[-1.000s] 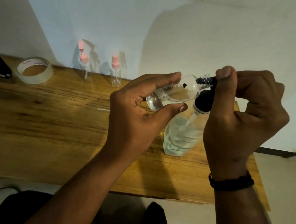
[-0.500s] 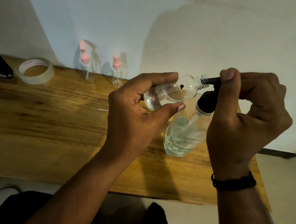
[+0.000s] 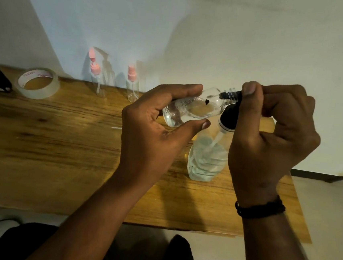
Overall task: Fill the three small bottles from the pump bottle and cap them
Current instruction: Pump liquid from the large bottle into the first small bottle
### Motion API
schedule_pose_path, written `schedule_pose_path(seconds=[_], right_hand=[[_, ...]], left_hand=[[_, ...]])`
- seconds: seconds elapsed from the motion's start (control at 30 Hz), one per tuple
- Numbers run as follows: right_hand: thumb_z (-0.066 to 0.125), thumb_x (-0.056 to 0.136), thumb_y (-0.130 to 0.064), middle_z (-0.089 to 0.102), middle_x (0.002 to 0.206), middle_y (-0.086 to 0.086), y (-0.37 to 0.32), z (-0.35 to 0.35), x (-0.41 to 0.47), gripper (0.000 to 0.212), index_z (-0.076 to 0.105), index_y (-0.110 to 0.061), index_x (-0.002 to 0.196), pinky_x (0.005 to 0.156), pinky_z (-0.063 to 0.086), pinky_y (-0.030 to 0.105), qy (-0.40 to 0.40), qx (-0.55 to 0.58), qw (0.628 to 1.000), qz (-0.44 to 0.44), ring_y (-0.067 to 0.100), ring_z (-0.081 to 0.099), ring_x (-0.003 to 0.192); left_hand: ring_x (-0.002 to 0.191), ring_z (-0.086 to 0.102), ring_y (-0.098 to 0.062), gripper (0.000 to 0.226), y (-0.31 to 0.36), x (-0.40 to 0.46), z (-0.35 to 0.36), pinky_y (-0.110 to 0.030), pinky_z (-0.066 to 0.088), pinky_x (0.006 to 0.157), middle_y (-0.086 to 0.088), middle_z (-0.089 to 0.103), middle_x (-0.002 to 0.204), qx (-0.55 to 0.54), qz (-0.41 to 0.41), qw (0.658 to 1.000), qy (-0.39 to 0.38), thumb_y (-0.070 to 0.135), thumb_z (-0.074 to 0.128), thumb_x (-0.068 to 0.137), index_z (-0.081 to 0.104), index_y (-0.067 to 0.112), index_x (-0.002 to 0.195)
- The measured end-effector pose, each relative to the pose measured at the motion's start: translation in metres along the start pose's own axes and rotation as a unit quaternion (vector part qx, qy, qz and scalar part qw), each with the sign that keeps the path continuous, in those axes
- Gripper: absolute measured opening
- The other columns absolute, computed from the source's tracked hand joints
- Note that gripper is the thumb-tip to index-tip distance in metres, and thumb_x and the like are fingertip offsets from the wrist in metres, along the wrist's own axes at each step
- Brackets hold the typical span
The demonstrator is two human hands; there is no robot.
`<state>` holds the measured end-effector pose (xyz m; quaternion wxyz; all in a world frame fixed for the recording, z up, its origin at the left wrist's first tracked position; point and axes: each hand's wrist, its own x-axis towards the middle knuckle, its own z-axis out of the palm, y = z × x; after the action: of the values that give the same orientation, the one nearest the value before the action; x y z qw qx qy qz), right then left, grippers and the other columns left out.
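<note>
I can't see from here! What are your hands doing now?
Left hand holds small bottle sideways. Right hand on pump bottle head, spout at its mouth. Nothing in the way.

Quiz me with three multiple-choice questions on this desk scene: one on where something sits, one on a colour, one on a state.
1. Where is the tape roll?
A. far left of the table
B. right edge
C. on the floor

2. What colour are the tops of the two standing bottles?
A. blue
B. pink
C. green

3. How is the small bottle in the left hand held?
A. upright
B. tipped sideways
C. upside down

Answers: 1 A, it lies by the wall at the left; 2 B, both sprayers are pink; 3 B, its open neck points sideways at the pump bottle nozzle under the right hand.
</note>
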<state>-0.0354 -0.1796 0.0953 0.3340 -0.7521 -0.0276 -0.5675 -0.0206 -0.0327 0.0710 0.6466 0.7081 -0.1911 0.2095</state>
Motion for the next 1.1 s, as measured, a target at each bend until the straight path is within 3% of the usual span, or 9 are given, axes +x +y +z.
schedule_pose_path(seconds=[0.17,0.33,0.6,0.7,0.87,1.1], right_hand=[[0.064,0.100,-0.005,0.058,0.078,-0.007,0.002,-0.002,-0.003,0.027,0.059,-0.019,0.078,0.074,0.038,0.027,-0.003,0.012,1.000,0.018,0.016,0.053,0.071],[0.065,0.100,-0.006,0.057,0.080,-0.012,-0.004,-0.002,0.003,0.029,0.056,-0.022,0.078,0.076,0.036,0.024,-0.004,0.005,1.000,-0.006,0.014,0.054,0.072],[0.065,0.100,-0.004,0.058,0.078,-0.006,0.002,0.000,-0.005,0.029,0.056,-0.021,0.078,0.072,0.038,0.026,0.002,0.016,1.000,0.013,0.016,0.053,0.071],[0.065,0.100,-0.005,0.059,0.079,-0.008,0.001,-0.002,-0.001,0.029,0.056,-0.022,0.078,0.073,0.039,0.029,-0.004,0.015,1.000,0.003,0.016,0.055,0.073],[0.065,0.101,-0.006,0.059,0.080,-0.011,0.002,-0.006,0.001,0.029,0.057,-0.022,0.078,0.072,0.041,0.035,0.002,0.015,1.000,-0.002,0.001,0.054,0.078],[0.065,0.100,-0.002,0.060,0.078,-0.004,0.007,-0.003,-0.006,0.027,0.058,-0.019,0.079,0.066,0.043,0.041,-0.002,0.027,1.000,0.013,0.007,0.054,0.074]], left_hand=[[0.114,0.073,-0.013,0.049,0.001,-0.001,0.002,-0.038,0.062,0.094,-0.001,0.076,0.119,0.008,-0.001,1.000,0.000,0.007,0.093,0.076,0.073,0.008,0.121],[0.113,0.073,-0.011,0.049,0.002,0.001,-0.001,-0.033,0.062,0.094,-0.001,0.075,0.119,0.007,0.011,1.000,0.000,0.007,0.091,0.077,0.072,0.006,0.122],[0.114,0.073,-0.012,0.050,0.000,-0.001,0.001,-0.038,0.062,0.095,0.000,0.076,0.119,0.004,-0.004,1.000,0.000,0.006,0.093,0.075,0.073,0.010,0.121],[0.114,0.073,-0.012,0.049,0.002,0.000,0.000,-0.038,0.062,0.096,0.001,0.076,0.119,0.000,-0.003,1.000,0.001,0.006,0.092,0.076,0.073,0.011,0.121],[0.114,0.073,-0.013,0.048,0.004,0.001,0.000,-0.037,0.062,0.095,0.000,0.076,0.119,0.004,0.007,1.000,0.001,0.008,0.092,0.077,0.072,0.009,0.121],[0.115,0.072,-0.008,0.049,0.004,0.000,0.002,-0.030,0.060,0.096,0.001,0.075,0.119,0.016,0.008,1.000,-0.003,0.007,0.093,0.076,0.074,0.009,0.121]])
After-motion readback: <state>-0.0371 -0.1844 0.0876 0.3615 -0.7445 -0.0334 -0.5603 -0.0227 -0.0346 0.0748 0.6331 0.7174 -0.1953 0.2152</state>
